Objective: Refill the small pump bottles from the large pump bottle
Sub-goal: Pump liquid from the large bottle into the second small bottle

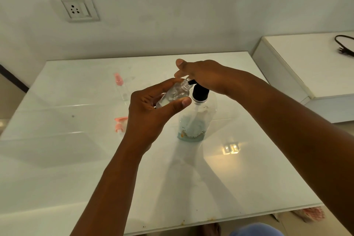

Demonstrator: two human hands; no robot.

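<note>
Glossy white table (57, 168). On it, centre: large clear plastic pump bottle, black pump head (197, 119), nearly empty, so probably light and tippy. Right hand (206, 76) presses the pump, fingers fairly straight. Left hand (151, 113) grips small clear plastic bottle (175, 94), tilted, mouth at the nozzle. Likely slick, so hold mid-body. Loose pink pump cap (119, 123) beside.
</note>
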